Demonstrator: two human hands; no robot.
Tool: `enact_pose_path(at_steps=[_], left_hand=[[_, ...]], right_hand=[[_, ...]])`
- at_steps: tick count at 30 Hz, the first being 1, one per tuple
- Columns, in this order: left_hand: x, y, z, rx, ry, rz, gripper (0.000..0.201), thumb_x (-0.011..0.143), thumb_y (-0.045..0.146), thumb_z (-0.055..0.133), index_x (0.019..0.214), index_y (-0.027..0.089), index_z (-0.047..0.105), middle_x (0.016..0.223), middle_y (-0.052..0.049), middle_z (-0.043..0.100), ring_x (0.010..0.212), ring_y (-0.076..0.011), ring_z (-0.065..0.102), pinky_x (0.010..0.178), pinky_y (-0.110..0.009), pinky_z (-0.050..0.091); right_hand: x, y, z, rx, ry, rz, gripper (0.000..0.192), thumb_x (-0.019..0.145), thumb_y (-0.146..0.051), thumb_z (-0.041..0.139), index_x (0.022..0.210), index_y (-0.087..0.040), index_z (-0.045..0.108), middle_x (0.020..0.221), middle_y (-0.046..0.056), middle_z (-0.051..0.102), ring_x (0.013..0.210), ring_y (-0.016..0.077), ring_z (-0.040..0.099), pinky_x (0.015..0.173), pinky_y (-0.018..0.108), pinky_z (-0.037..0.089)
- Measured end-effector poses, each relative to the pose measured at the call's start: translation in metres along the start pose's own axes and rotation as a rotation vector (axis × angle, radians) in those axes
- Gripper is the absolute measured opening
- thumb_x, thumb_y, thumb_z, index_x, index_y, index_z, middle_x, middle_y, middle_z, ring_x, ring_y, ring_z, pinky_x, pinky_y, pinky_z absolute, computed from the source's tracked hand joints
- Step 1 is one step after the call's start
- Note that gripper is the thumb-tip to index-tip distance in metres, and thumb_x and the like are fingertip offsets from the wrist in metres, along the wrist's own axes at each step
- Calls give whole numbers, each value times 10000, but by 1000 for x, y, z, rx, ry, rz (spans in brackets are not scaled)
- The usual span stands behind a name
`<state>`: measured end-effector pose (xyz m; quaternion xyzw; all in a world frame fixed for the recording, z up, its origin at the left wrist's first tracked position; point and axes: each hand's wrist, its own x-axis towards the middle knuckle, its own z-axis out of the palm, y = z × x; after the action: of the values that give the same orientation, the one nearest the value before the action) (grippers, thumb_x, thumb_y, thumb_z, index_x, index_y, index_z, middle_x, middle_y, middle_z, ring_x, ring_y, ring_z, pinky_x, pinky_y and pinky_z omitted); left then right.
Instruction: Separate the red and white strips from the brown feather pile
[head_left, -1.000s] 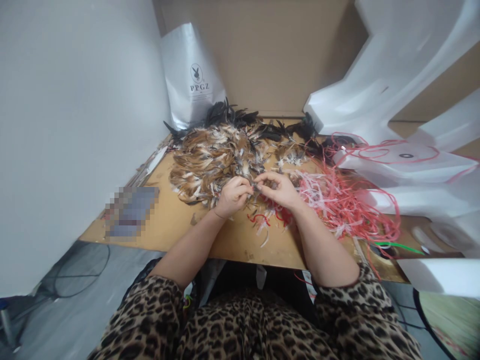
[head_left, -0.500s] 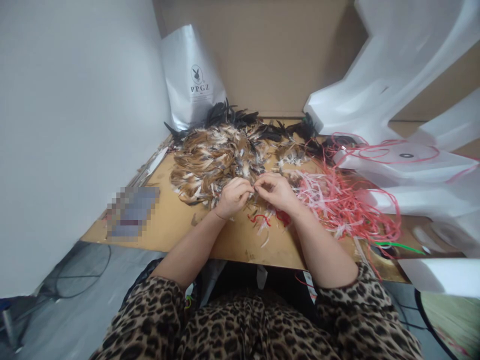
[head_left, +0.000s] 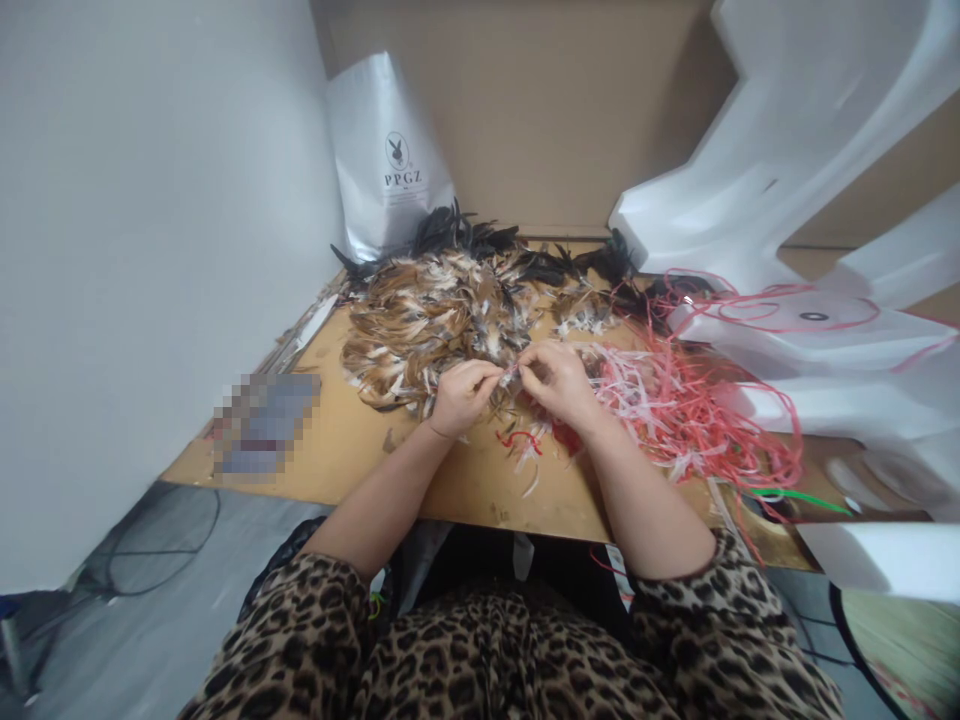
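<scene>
My left hand (head_left: 463,396) and my right hand (head_left: 559,382) meet fingertip to fingertip over the wooden table (head_left: 341,452). Between them they pinch a small bundle of feathers (head_left: 511,377); its details are too small to make out. Just behind the hands lies a big heap of brown and white feathers (head_left: 427,325). Black feathers (head_left: 480,240) lie further back. To the right of my right hand spreads a tangle of red and pink plastic strips (head_left: 690,410). Short red scraps (head_left: 519,440) lie on the table under my hands.
A white bag printed PPGZ (head_left: 386,160) leans against the brown back wall. Large white foam pieces (head_left: 810,200) crowd the right side. A white wall stands at the left. A blurred flat object (head_left: 262,425) lies near the table's left edge. Green strip (head_left: 799,495) at the right.
My hands have drawn slightly closer together and my fingers have shifted on the small bundle. The view has tilted a little. The heaps have not moved.
</scene>
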<state>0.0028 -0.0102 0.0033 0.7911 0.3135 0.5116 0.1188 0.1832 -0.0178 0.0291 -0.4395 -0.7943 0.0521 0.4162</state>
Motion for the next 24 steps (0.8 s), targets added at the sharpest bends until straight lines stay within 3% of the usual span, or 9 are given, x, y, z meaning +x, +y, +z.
enact_pose_path(at_steps=[5,10,13,16,18,22,24], left_hand=[[0,-1,-1,18,-25,-49,152,825,255,514,782,177,638,792,-56,673,756,-131,609,726,-273,458],[-1,-2,-1,-3,-45,-68,133,809,246,524,774,172,629,770,-54,653,751,-134,586,724,-277,445],[-1,-5,4,-149,-55,-245,109,766,262,572,763,163,616,717,-38,626,690,-119,574,670,-256,448],[2,-7,8,-503,-31,-595,187,722,285,610,840,142,582,701,-25,616,610,-101,586,567,-218,455],[6,-6,7,-678,20,-733,257,713,324,617,878,132,572,735,-41,630,606,-111,599,535,-224,467],[12,2,1,-729,82,-776,324,715,437,608,781,120,590,708,-52,638,546,-93,572,479,-208,448],[12,6,0,-659,6,-772,318,646,401,689,755,116,602,616,-22,614,493,-70,533,458,-185,423]], right_hand=[[1,4,-3,-3,80,23,43,751,-179,524,742,-204,557,813,45,629,823,194,561,795,345,380],[0,3,-1,-33,80,25,47,755,-174,519,736,-200,552,814,45,628,817,191,562,794,345,375],[0,4,0,-50,67,6,51,764,-175,517,742,-198,556,824,42,633,821,186,561,796,343,367],[-1,4,-1,-84,54,-28,55,779,-194,517,761,-198,568,853,48,634,844,188,559,808,349,356],[-1,5,-1,-104,46,-48,59,785,-203,517,772,-201,574,874,52,633,860,190,556,818,355,348],[-1,4,-2,-117,25,-81,61,787,-205,520,786,-204,581,896,51,627,877,191,549,831,362,339],[-2,3,-1,-112,11,-94,64,787,-207,523,795,-206,586,911,51,624,890,193,545,844,370,334]])
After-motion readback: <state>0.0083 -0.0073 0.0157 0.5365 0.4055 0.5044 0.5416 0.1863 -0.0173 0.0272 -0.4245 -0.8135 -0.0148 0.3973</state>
